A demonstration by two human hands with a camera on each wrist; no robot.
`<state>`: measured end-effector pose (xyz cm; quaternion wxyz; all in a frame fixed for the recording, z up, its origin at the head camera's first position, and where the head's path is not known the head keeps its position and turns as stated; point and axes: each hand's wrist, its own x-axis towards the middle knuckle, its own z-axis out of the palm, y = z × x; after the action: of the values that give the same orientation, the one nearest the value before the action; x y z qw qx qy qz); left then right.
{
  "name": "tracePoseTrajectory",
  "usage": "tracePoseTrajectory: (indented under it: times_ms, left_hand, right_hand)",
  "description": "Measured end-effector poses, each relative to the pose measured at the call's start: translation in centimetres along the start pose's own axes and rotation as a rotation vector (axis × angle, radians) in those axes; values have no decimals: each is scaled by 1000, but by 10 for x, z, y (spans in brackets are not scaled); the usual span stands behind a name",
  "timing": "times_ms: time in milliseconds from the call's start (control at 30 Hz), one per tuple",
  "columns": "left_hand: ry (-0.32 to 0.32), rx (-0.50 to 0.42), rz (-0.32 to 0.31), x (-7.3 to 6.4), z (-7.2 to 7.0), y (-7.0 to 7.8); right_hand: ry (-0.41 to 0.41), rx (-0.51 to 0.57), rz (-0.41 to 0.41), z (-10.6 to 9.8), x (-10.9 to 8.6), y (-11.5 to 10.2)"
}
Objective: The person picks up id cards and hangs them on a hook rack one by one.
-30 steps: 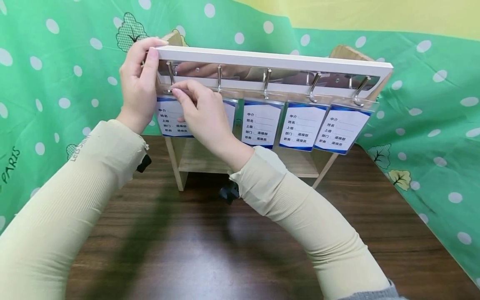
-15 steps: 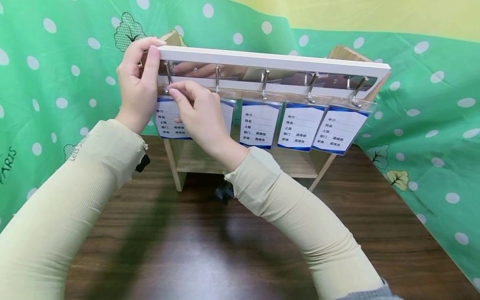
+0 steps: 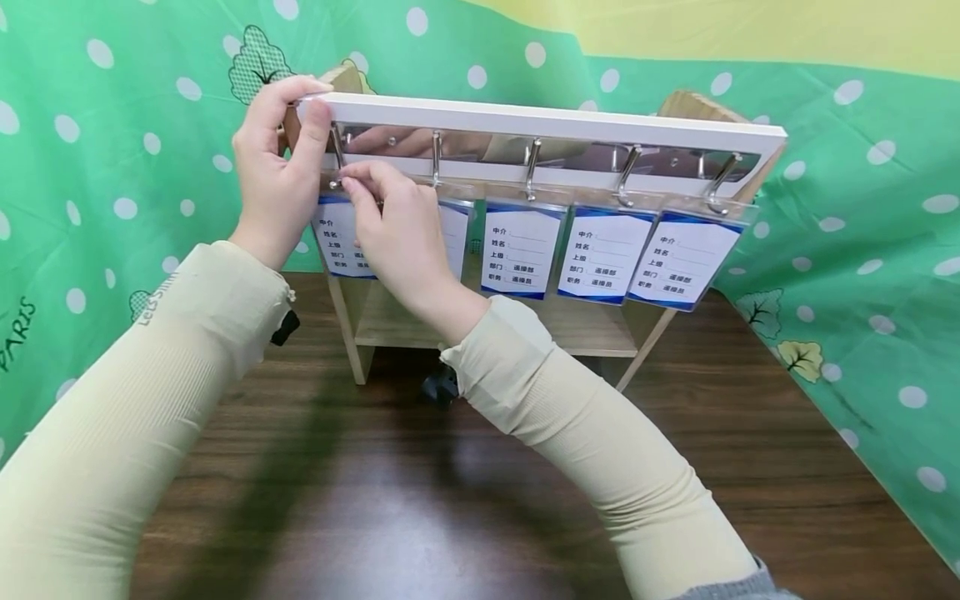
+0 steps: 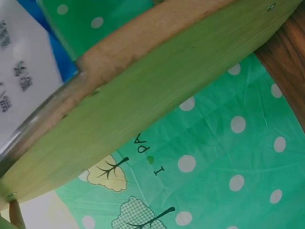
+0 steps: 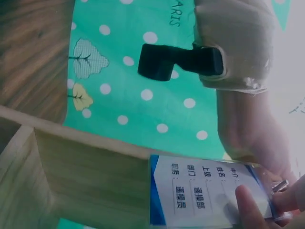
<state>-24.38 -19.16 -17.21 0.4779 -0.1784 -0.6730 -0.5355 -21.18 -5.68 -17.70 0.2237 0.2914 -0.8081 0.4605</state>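
Note:
My left hand [image 3: 281,167] grips the left end of the white hook rail [image 3: 525,110], thumb in front and fingers over the top. At the leftmost metal hook [image 3: 337,146], my right hand [image 3: 405,229] pinches the clear top edge of a badge holder [image 3: 341,242] that hangs there. The same badge holder [image 5: 200,191], blue and white with printed lines, shows in the right wrist view beside the hook tip [image 5: 280,186]. More badge holders hang from the other hooks; the second one is partly behind my right hand. The left wrist view shows only a fingertip of my left hand.
The rail is fixed on a wooden stand [image 3: 495,323] with an open shelf below the badges. It stands on a dark brown wooden table [image 3: 450,500]. A green dotted cloth [image 3: 885,208] surrounds the back and sides. Small black devices sit at both wrists.
My left thumb has shifted slightly right and down on the rail's end. The right hand has moved a little left, still at the leftmost hook. The hanging badges stay in place.

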Motion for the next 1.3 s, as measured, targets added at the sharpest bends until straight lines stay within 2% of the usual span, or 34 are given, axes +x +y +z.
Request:
tracePoseTrajectory:
  times_ms: [233,433,533,633,733,867,1100,1300]
  left_hand:
    - [8,-14,-21,0,0,1]
    - [-1,-8,21,1,-1,0]
    - [-2,-9,36,1,0,-1]
    - [-7,-8,49,1,-1,0]
    - [-18,-4,63,0,-2,0]
    - [-32,-14,76,-1,-2,2]
    - [-40,-24,87,-1,-2,2]
    - [-55,-29,68,-3,-1,2]
  right_hand:
    - [-12,-167,-56,0,4,2]
    - [-59,-239,-66,0,3,4]
    - [-82,-205,-13,1,-1,8]
    - [-94,-125,22,3,-6,14]
    - [-78,-45,2,5,-12,20]
    - [-59,-2,-33,2,-21,24]
    - [-69,57,-29,-5,-43,30]
    - [-55,143,-18,-12,-59,35]
